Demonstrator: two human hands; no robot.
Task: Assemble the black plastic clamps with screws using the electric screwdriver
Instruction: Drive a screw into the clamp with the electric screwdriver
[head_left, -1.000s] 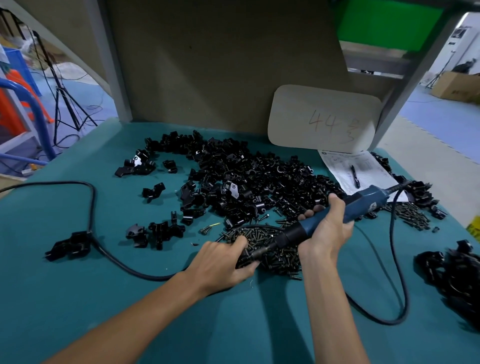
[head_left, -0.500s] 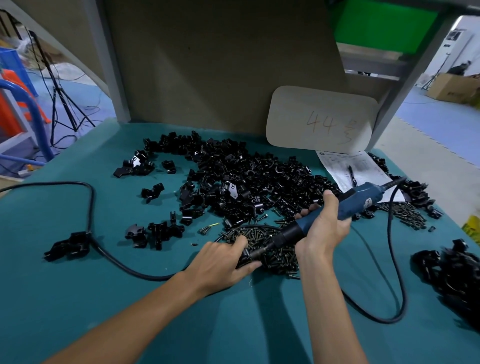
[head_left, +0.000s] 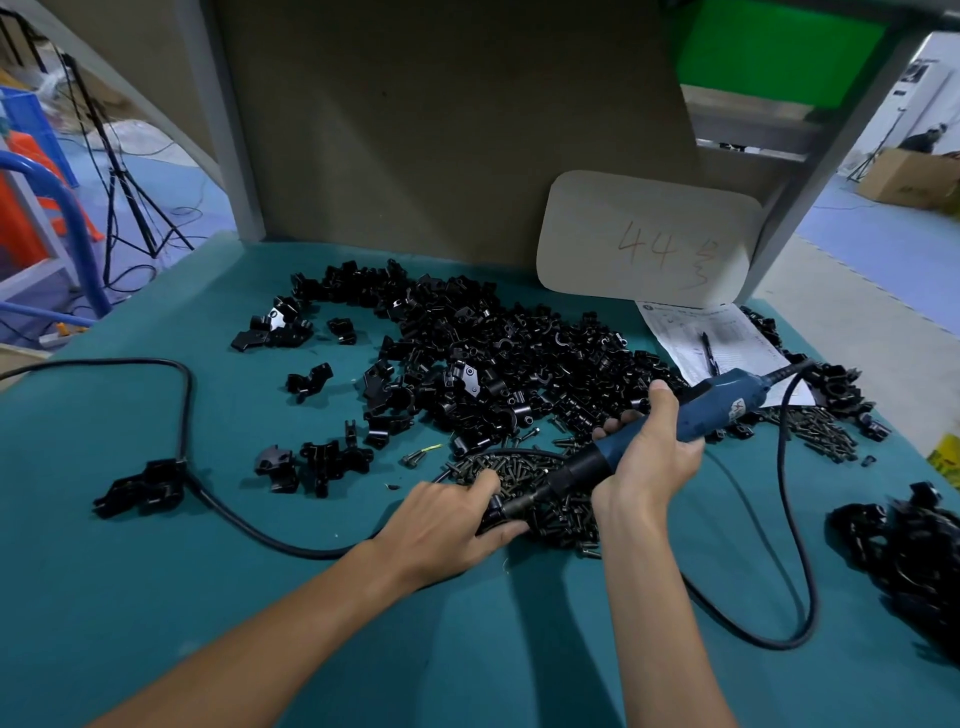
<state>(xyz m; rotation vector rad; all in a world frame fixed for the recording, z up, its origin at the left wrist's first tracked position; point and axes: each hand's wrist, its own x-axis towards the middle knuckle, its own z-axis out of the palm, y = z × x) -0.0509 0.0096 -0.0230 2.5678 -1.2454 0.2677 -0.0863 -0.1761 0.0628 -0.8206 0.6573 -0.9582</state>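
Observation:
A big heap of black plastic clamps (head_left: 493, 364) lies mid-table. In front of it is a pile of dark screws (head_left: 556, 512). My right hand (head_left: 649, 460) grips the blue electric screwdriver (head_left: 722, 402), which slants down to the left with its bit in the screw pile. My left hand (head_left: 447, 519) rests on that pile. Its thumb and forefinger pinch a screw at the bit's tip, and the fingers partly hide the tip.
The teal table (head_left: 156, 597) carries a black cable (head_left: 184, 410) with a clamp block (head_left: 140, 488) at the left. The screwdriver's cord (head_left: 800, 571) loops at the right. More screws (head_left: 818, 431), a clamp heap (head_left: 904, 556), paper with a pen (head_left: 717, 338) and a "44" board (head_left: 644, 239) are on the right.
My right hand and the screwdriver have edged slightly left. My left hand has stayed on the screw pile at the bit's tip.

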